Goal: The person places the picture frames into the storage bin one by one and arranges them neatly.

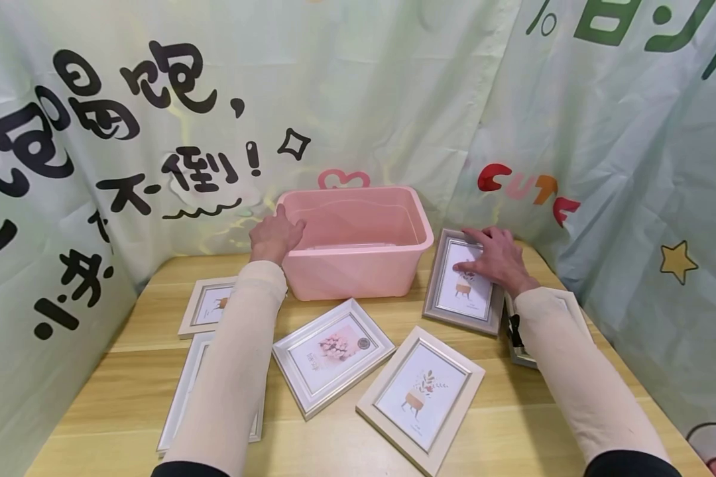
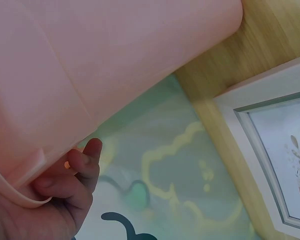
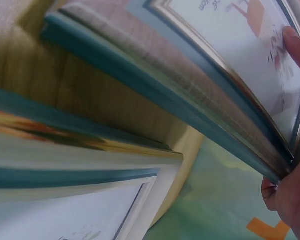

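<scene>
One gray frame (image 1: 461,306) is just right of the pink tub (image 1: 349,275), long side pointing away from us; our right hand (image 1: 498,258), nearer, pinches it, and our left hand (image 1: 274,234) grips the tub.

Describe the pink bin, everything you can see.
The pink bin looks like smooth plastic: a rounded rectangular tub with a protruding rim, its walls narrowing toward the base. It stands upright and open-topped at the far side of the wooden table, in front of the printed backdrop. Nothing shows inside, though the near wall hides its floor. The left hand grips the left-end rim.
</scene>
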`<state>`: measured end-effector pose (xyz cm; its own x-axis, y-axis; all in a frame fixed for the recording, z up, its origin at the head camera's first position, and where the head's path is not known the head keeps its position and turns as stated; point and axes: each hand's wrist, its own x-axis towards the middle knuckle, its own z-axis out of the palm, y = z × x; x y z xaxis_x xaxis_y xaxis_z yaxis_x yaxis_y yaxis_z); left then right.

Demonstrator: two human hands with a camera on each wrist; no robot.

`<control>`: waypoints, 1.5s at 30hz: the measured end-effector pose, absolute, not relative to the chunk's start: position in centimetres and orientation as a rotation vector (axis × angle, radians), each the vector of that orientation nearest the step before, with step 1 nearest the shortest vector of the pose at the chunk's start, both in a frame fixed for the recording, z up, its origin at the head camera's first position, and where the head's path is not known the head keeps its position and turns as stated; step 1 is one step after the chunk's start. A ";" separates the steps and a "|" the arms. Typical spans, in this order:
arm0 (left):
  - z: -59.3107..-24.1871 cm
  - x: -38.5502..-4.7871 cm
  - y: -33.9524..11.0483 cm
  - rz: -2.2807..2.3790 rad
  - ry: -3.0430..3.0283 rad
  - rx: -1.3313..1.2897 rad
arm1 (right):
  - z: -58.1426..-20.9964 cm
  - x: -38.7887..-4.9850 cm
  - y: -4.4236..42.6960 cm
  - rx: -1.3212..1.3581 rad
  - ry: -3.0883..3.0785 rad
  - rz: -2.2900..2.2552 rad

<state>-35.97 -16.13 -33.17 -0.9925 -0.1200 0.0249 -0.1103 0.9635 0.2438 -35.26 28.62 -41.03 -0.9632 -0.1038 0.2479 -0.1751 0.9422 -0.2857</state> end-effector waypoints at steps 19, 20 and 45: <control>-33.1 -36.0 -16.1 -0.361 -3.075 0.176 | -40.1 -34.7 28.5 0.195 -2.710 0.372; -33.1 -36.0 -16.1 -0.363 -3.071 0.175 | -40.1 -34.7 28.5 0.195 -2.703 0.370; -33.3 -36.0 -16.3 -0.398 -3.062 0.169 | -39.3 -33.1 28.0 0.248 -2.503 0.306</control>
<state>-36.04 -16.25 -33.31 -0.9928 -0.1146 0.0347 -0.1020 0.9610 0.2572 -33.07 28.03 -39.35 -0.8034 -0.1069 0.5858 -0.2448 0.9561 -0.1612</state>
